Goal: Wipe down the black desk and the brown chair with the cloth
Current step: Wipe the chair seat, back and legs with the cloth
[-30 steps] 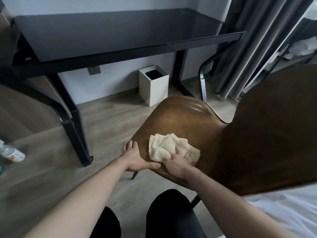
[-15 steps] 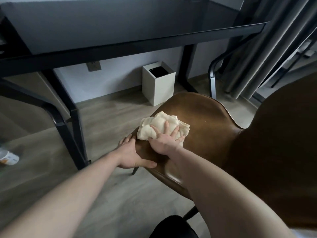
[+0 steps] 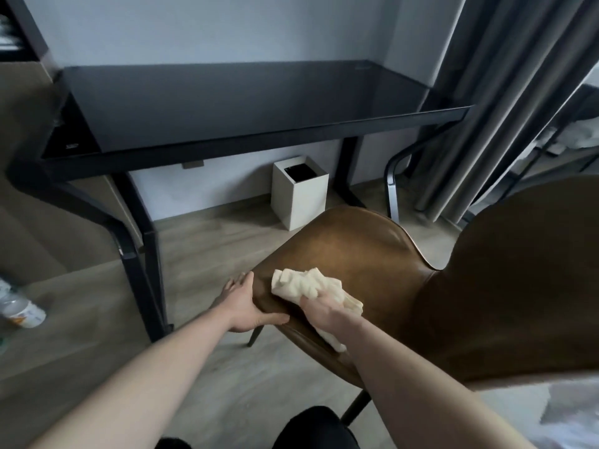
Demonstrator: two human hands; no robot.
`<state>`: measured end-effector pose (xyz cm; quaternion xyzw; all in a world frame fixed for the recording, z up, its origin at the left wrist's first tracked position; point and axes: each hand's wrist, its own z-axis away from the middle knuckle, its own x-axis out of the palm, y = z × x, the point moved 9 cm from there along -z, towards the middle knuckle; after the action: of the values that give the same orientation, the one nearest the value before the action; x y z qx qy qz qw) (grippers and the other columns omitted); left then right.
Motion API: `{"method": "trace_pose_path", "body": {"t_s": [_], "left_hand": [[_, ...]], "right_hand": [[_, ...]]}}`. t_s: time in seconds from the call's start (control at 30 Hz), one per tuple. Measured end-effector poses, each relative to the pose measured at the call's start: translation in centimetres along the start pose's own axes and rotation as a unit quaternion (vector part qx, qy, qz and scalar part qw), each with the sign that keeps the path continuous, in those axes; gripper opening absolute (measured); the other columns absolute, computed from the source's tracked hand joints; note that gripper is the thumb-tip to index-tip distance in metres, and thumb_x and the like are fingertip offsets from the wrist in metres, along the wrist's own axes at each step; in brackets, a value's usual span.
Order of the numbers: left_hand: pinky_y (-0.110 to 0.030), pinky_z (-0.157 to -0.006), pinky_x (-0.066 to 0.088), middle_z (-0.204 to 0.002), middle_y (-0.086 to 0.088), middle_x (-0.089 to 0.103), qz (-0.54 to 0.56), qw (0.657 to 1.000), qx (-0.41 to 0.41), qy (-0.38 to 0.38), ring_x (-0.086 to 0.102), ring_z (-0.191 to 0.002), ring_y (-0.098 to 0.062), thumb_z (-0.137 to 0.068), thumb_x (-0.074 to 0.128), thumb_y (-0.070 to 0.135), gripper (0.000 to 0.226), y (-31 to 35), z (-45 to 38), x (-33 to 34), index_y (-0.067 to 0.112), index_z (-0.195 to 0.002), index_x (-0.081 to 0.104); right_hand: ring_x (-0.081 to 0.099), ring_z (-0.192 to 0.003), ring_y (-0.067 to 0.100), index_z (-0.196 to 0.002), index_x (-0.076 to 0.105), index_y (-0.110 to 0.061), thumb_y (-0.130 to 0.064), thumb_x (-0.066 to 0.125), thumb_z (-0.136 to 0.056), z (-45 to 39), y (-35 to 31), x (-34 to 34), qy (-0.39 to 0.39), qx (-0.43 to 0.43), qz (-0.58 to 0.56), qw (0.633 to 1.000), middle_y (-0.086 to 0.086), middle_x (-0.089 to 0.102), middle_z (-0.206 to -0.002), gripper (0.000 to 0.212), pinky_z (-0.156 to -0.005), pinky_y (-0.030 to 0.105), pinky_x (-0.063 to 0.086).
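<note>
Both forearms are seen bare, with no sleeves, watch or rings noted near the left hand (image 3: 245, 306) or right hand (image 3: 324, 311). Below them, black trousers (image 3: 311, 429) are worn.

— Hands?
— My right hand (image 3: 319, 311) grips the cream cloth (image 3: 308, 285) on the brown chair (image 3: 366, 264) seat; my left hand (image 3: 241, 303) holds the seat's front edge.
— Beyond?
— Black desk (image 3: 233, 102), white bin (image 3: 299, 191) beneath.
</note>
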<state>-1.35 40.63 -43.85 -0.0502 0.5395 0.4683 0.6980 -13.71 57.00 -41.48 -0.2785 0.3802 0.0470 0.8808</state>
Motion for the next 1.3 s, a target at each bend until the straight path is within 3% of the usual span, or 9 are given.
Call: {"method": "trace_pose_path", "body": {"t_s": [0.17, 0.43, 0.57, 0.63, 0.7, 0.77, 1.0, 1.1, 1.3], "left_hand": [[-0.046, -0.127, 0.028, -0.175, 0.002, 0.02, -0.007, 0.999, 0.014, 0.032, 0.02, -0.16, -0.026, -0.068, 0.074, 0.085, 0.133, 0.0, 7.4, -1.5, 0.024, -0.169, 0.01], [-0.033, -0.121, 0.031, -0.161, 0.007, 0.04, 0.017, 0.989, 0.127, 0.078, 0.035, -0.152, -0.02, -0.09, 0.08, 0.045, 0.087, 7.6, 18.6, -6.6, 0.029, -0.162, 0.034], [-0.038, -0.122, 0.037, -0.158, 0.008, 0.048, 0.028, 0.981, 0.175, 0.083, 0.041, -0.149, -0.017, -0.089, 0.077, 0.043, 0.071, 12.7, 22.8, -7.5, 0.032, -0.154, 0.05], [-0.036, -0.119, 0.041, -0.151, 0.011, 0.056, 0.023, 0.976, 0.203, 0.081, 0.048, -0.142, -0.012, -0.091, 0.074, 0.04, 0.056, 15.2, 24.9, -7.5, 0.035, -0.145, 0.06], [-0.032, -0.115, 0.044, -0.143, 0.016, 0.061, 0.027, 0.969, 0.231, 0.078, 0.054, -0.134, -0.005, -0.09, 0.073, 0.04, 0.048, 17.6, 27.0, -7.4, 0.038, -0.138, 0.065], [-0.031, -0.113, 0.046, -0.138, 0.022, 0.062, 0.037, 0.965, 0.248, 0.078, 0.056, -0.129, 0.0, -0.087, 0.074, 0.047, 0.049, 20.1, 28.7, -7.3, 0.042, -0.135, 0.065], [-0.039, -0.11, 0.048, -0.15, 0.007, 0.058, -0.044, 0.942, 0.289, 0.164, 0.055, -0.136, -0.02, -0.077, 0.076, 0.073, 0.089, 32.1, 32.0, -6.7, 0.039, -0.153, 0.046], [-0.041, -0.103, 0.053, -0.142, 0.002, 0.065, -0.095, 0.931, 0.299, 0.188, 0.062, -0.129, -0.027, -0.092, 0.072, 0.059, 0.067, 35.3, 31.4, -5.4, 0.031, -0.15, 0.054], [-0.042, -0.089, 0.06, -0.113, -0.003, 0.077, -0.191, 0.891, 0.313, 0.266, 0.072, -0.103, -0.032, -0.104, 0.057, 0.024, 0.024, 34.9, 29.6, -5.4, 0.025, -0.12, 0.075]], "right_hand": [[0.051, -0.136, 0.035, -0.161, 0.037, -0.021, -0.046, 0.036, -0.109, 6.2, 1.1, -2.2, 0.012, 0.032, -0.211, 0.977, 0.009, 0.052, -0.152, 0.058, -0.11, 0.039, 0.04], [0.058, -0.126, 0.03, -0.154, 0.049, -0.017, -0.032, 0.043, -0.111, 17.9, -0.4, -11.5, 0.104, -0.067, -0.38, 0.917, 0.006, 0.062, -0.139, 0.045, -0.113, 0.046, 0.046], [0.068, -0.094, 0.029, -0.116, 0.064, -0.01, -0.024, 0.043, -0.111, 23.3, 0.7, -15.3, 0.089, -0.057, -0.558, 0.823, 0.009, 0.07, -0.106, 0.026, -0.087, 0.046, 0.058], [0.07, -0.107, 0.029, -0.121, 0.068, -0.014, -0.024, 0.042, -0.11, 25.3, 1.2, -16.9, 0.068, -0.061, -0.612, 0.786, 0.007, 0.073, -0.12, 0.03, -0.103, 0.051, 0.055], [0.052, -0.142, 0.03, -0.153, 0.052, -0.017, -0.022, 0.035, -0.11, 27.0, 1.2, -18.9, 0.055, -0.084, -0.632, 0.769, 0.002, 0.051, -0.156, 0.047, -0.12, 0.05, 0.04], [0.054, -0.14, 0.033, -0.158, 0.043, -0.006, -0.023, 0.036, -0.11, 28.4, 1.3, -21.8, 0.087, -0.116, -0.623, 0.768, 0.013, 0.047, -0.16, 0.051, -0.106, 0.047, 0.052], [0.061, -0.133, 0.02, -0.116, 0.064, -0.005, -0.028, 0.033, -0.11, 34.6, 3.3, -29.8, 0.161, -0.183, -0.67, 0.701, 0.005, 0.057, -0.15, 0.039, -0.097, 0.039, 0.052], [0.074, -0.108, 0.025, -0.126, 0.065, -0.014, -0.038, 0.045, -0.106, 36.4, 5.1, -33.0, 0.258, -0.207, -0.666, 0.669, 0.009, 0.073, -0.126, 0.037, -0.094, 0.044, 0.059], [0.062, -0.126, 0.02, -0.152, 0.053, -0.029, -0.04, 0.044, -0.107, 39.2, 7.7, -35.3, 0.378, -0.212, -0.611, 0.663, -0.002, 0.065, -0.138, 0.047, -0.112, 0.044, 0.048]]}}
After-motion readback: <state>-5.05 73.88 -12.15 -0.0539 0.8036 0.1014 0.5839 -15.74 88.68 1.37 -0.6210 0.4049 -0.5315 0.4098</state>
